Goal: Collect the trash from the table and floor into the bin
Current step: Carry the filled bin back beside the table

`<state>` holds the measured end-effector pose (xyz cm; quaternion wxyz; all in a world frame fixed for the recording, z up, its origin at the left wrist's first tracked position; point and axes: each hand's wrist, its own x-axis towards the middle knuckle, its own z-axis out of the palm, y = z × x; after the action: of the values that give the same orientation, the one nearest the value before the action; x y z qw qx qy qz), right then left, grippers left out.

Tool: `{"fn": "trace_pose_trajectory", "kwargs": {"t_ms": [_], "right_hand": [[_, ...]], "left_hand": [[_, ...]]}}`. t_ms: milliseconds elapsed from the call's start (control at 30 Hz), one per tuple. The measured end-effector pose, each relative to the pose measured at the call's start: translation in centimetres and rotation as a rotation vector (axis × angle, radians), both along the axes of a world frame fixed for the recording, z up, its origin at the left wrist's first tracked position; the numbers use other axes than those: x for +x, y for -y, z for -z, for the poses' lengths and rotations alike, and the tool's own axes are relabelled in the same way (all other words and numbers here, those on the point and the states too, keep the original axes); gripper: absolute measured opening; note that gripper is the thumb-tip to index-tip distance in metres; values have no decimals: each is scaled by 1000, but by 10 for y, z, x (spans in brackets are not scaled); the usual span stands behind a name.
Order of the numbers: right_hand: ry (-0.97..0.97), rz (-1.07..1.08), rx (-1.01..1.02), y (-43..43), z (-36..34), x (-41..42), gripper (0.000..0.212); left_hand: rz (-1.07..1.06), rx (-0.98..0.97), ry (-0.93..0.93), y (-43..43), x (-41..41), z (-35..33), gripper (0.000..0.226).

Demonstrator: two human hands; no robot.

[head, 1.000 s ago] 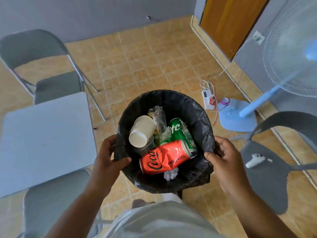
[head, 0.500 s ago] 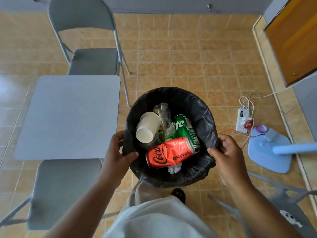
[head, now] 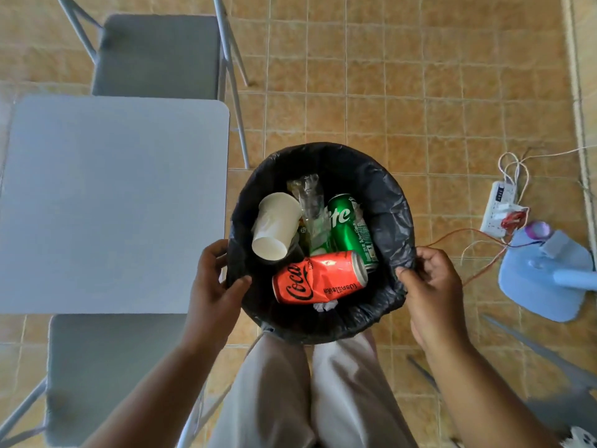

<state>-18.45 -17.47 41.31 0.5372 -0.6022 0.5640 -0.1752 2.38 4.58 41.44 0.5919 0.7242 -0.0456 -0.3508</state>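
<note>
1. Black liner plastic under both grips: pinched at the near-left rim by the left hand (head: 214, 286), thumb inside and fingers outside, and at the near-right rim by the right hand (head: 433, 292), fingers curled on the liner fold.
2. Holds the bin (head: 387, 195) squarely between the two hands, mouth up, in front of the legs. Seems lifted off the floor, though the base stays hidden.
3. Carries a dented red can (head: 319, 279) at the near side, long axis left to right; a green can (head: 347, 227) beyond it, pointing away; a paper cup (head: 276, 226) on its side at the left; a clear wrapper (head: 310, 198) between cup and green can.
4. Hangs just right of the grey table (head: 113, 202), well left of the power strip (head: 499, 208) and its cords.
5. Likely calls for setting down next — straight below and ahead onto tile, neither hand nearer, keeping between table edge and cords.
</note>
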Motion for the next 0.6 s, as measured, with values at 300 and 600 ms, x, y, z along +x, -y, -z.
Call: {"fn": "trace_pose_trajectory", "kwargs": {"t_ms": [300, 600], "right_hand": [[-60, -5, 55, 44, 176, 37, 29], [-175, -59, 137, 59, 358, 62, 27]], "left_hand": [[-84, 117, -12, 40, 17, 162, 52], [-174, 343, -114, 53, 37, 346, 47]]}}
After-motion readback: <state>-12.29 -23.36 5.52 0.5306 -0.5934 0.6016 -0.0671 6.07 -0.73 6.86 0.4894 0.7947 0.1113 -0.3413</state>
